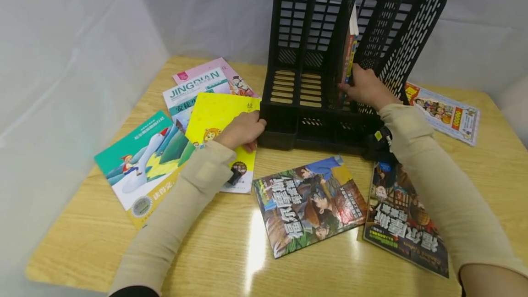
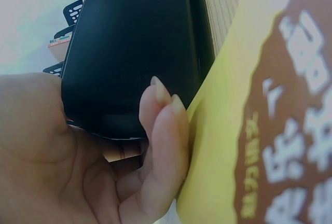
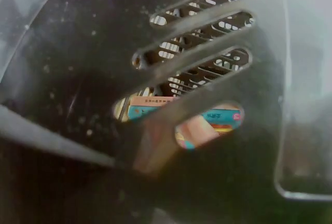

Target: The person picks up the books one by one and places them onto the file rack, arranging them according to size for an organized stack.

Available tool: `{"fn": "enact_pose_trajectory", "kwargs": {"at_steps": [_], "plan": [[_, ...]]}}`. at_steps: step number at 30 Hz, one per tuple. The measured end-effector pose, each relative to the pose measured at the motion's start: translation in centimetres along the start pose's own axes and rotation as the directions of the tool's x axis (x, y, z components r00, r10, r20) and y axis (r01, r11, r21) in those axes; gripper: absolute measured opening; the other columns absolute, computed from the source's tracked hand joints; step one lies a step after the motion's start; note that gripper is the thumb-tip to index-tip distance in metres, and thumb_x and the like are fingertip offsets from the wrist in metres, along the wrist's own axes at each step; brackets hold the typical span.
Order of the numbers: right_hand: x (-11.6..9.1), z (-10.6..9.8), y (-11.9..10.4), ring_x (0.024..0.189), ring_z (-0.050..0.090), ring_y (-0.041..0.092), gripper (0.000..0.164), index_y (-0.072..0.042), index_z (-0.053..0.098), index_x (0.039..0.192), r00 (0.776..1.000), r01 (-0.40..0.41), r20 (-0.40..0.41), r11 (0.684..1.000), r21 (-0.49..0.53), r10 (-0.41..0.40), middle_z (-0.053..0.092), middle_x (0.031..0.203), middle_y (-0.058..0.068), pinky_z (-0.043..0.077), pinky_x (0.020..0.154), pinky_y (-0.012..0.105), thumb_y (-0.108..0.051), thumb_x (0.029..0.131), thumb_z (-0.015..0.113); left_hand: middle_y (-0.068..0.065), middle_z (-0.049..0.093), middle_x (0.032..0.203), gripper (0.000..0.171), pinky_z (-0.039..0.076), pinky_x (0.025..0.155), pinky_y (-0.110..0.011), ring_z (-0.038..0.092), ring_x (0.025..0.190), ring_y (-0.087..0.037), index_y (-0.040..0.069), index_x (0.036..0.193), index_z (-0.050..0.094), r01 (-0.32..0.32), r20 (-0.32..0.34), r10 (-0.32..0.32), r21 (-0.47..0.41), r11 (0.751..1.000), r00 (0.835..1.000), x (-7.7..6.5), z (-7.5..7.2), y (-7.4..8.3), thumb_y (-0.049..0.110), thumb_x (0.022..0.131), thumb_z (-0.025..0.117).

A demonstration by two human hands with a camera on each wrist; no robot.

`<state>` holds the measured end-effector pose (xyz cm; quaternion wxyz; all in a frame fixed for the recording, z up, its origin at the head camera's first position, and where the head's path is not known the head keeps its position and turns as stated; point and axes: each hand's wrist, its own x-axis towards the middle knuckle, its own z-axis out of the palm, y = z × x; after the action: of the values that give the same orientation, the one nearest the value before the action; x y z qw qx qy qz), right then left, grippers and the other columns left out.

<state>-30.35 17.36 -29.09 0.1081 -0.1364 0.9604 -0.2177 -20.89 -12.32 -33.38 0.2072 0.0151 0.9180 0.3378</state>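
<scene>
A black desktop file rack (image 1: 317, 127) with tall slotted dividers stands at the back of the table. My left hand (image 1: 243, 129) grips its front left corner, fingers curled against the black plastic (image 2: 129, 53) in the left wrist view. Inside the rack, just right of the middle divider, thin books (image 1: 349, 61) stand upright with their spines forward. My right hand (image 1: 367, 87) reaches in and pinches their lower spines. In the right wrist view a slotted panel covers most of that hand, and parts of the books (image 3: 148, 111) show through the slots.
Left of the rack lie a yellow book (image 1: 220, 111), a green goose-cover book (image 1: 144, 159), a JINGDIAN book (image 1: 194, 84) and a pink one (image 1: 214, 65). In front are two dark comic-style books (image 1: 309, 205), one partly under my right arm. Another book (image 1: 445, 111) lies right.
</scene>
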Motion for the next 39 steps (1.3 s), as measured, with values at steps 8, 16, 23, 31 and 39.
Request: {"fn": "enact_pose_trajectory", "kwargs": {"at_steps": [8,16,23,31,39], "plan": [[-0.4,0.0,-0.2,0.104,0.061,0.044,0.071,0.007,0.004,0.150,1.000,-0.016,0.004,1.000,-0.011,0.016,0.058,0.117,0.034,0.037,0.102,0.060,-0.036,0.104,0.036,-0.012,0.059,0.068,0.042,0.055,0.051,-0.030,0.060,0.050,-0.023,0.000,0.130,0.045,-0.013,0.002,0.013,-0.015,1.000,1.000,0.1,0.1,-0.4,0.031,0.103,0.037],[-0.5,0.0,-0.3,0.096,0.065,0.042,0.067,0.009,0.008,0.149,1.000,0.010,-0.008,1.000,-0.028,-0.010,0.063,0.109,0.032,0.043,0.096,0.060,-0.029,0.104,0.038,-0.013,0.059,0.067,0.039,0.055,0.050,-0.030,0.061,0.049,-0.023,0.000,0.126,0.047,-0.014,0.000,0.014,-0.020,1.000,1.000,0.3,0.0,-0.4,0.030,0.103,0.038],[-0.6,0.1,-0.2,0.097,0.065,0.043,0.060,0.009,0.016,0.147,1.000,0.028,-0.013,1.000,-0.003,-0.028,0.060,0.114,0.034,0.048,0.086,0.057,-0.023,0.103,0.041,-0.013,0.059,0.069,0.043,0.055,0.051,-0.029,0.061,0.050,-0.023,0.000,0.131,0.045,-0.004,0.010,0.004,-0.016,1.000,1.000,0.2,0.0,-0.3,0.031,0.103,0.037],[-0.7,0.2,0.3,0.100,0.063,0.044,0.063,0.006,0.013,0.149,0.999,0.037,-0.034,0.999,0.026,-0.037,0.055,0.123,0.036,0.048,0.089,0.058,-0.022,0.102,0.044,-0.013,0.059,0.070,0.048,0.055,0.052,-0.028,0.060,0.051,-0.023,-0.001,0.138,0.040,0.001,0.012,0.000,-0.016,1.000,1.000,0.2,0.0,-0.3,0.031,0.103,0.037],[-1.7,-0.5,0.9,0.103,0.063,0.042,0.066,-0.001,0.009,0.153,0.998,0.061,-0.012,0.994,0.088,-0.061,0.053,0.128,0.034,0.042,0.096,0.059,-0.026,0.102,0.044,-0.013,0.060,0.070,0.047,0.055,0.052,-0.029,0.062,0.051,-0.023,0.000,0.137,0.042,-0.004,0.005,0.004,-0.007,1.000,1.000,0.3,0.0,-0.4,0.032,0.103,0.037]]}}
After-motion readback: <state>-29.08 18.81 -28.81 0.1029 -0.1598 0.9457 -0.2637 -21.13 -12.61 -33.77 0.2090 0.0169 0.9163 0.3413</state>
